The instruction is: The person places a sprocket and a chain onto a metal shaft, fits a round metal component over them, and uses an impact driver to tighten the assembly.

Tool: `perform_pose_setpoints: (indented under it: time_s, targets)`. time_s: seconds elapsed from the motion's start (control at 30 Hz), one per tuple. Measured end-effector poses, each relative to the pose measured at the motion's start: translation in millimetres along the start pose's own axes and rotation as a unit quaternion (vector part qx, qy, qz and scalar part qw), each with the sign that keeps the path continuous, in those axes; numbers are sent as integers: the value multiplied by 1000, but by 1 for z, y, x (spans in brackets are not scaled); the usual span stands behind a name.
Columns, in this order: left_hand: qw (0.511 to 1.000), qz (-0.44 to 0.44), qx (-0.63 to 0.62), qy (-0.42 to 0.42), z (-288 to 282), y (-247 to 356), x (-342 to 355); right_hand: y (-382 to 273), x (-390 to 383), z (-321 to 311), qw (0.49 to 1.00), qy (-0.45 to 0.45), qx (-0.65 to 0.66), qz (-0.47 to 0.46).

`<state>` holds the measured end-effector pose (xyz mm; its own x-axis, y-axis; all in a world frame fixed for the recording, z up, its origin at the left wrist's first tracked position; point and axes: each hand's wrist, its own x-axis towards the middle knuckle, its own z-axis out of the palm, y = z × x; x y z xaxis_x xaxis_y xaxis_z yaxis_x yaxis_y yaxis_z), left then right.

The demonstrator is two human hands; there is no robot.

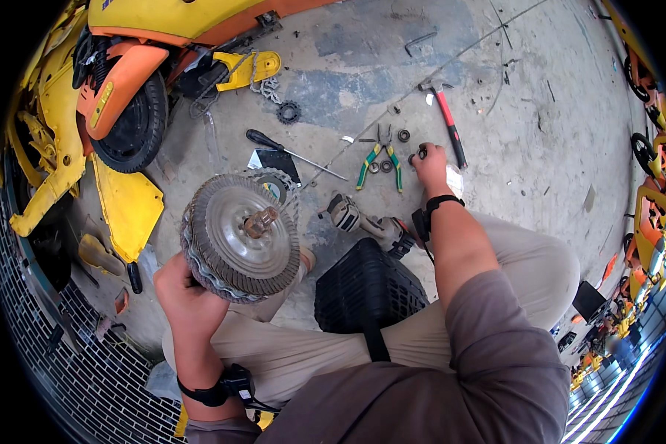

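Observation:
My left hand is closed on the lower left edge of a round metal wheel hub. Its rim is ridged, and a rusty stub shaft sticks up from the middle. Out over the floor, my right hand has its fingertips closed around a small dark ring. Just left of those fingers lie green-and-yellow pliers with their handles spread. Small bearings rest between the handles, and another dark ring lies by the jaws. A red-and-black hammer is beyond my right hand.
A screwdriver lies ahead of the hub. A grey power tool rests before a black plastic crate between my legs. Far left stand an orange-and-yellow scooter and yellow panels. A chain and sprocket lie nearby.

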<state>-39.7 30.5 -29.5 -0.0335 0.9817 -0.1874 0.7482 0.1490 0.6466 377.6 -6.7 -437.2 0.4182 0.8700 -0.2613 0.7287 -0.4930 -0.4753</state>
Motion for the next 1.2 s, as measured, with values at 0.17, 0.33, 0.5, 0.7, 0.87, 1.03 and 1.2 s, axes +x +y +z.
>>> perform_pose_setpoints:
  time_s: [0.17, 0.33, 0.5, 0.7, 0.87, 1.03, 1.2]
  targets:
    - [1000, 8, 15, -16, 2, -5, -1, 11, -26, 12, 1000, 3, -7, -3]
    - [1000, 25, 2, -11, 8, -9, -2, -6, -32, 16, 999, 23, -18, -34]
    - [999, 20, 37, -17, 8, -15, -5, -11, -21, 13, 999, -7, -30, -12]
    - [998, 25, 53, -29, 5, 4, 0, -60, 21, -42, 838, -164, 495, 161]
    - [996, 50, 62, -31, 0, 15, -4, -194, 23, -184, 675, -317, 666, -15]
    - [993, 90, 79, -26, 0, 33, -9, -280, -34, -294, 718, -389, 544, -192]
    - [993, 100, 55, -29, -5, 45, -24, -300, -93, -337, 778, -364, 447, -248]
